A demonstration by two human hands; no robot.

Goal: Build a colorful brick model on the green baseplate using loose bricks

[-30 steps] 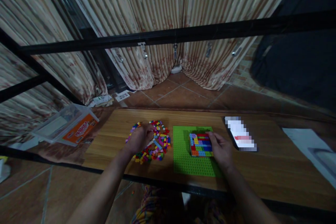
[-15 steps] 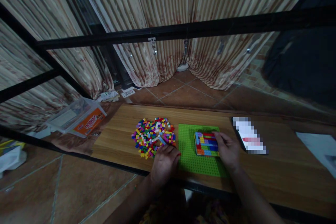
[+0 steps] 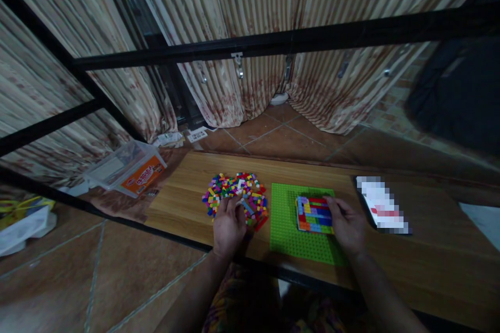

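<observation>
My left hand (image 3: 228, 223) is over the near side of a pile of small toy bricks (image 3: 222, 187) in many colours. Its fingers are bent and drawn together among the bricks; whatever is between them is too small to make out. At the pile's right edge lies a long red brick (image 3: 261, 222). My right hand (image 3: 347, 222) grips the right side of a flat block of joined bricks (image 3: 312, 213), striped in blue, red, yellow, orange and green. That block is above the green studded baseplate (image 3: 283, 242); whether it touches the plate is unclear.
A phone (image 3: 383, 205) with a blurred screen lies on the wooden table (image 3: 175, 192), right of the baseplate. White paper (image 3: 480, 223) is at the far right. On the floor at left sits a clear plastic box (image 3: 127, 169) with an orange label. A dark bar (image 3: 265, 44) runs across behind.
My left hand has shifted left, away from the baseplate's edge and onto the pile, uncovering the long red brick. My right hand keeps its grip on the brick block. The view has shifted slightly.
</observation>
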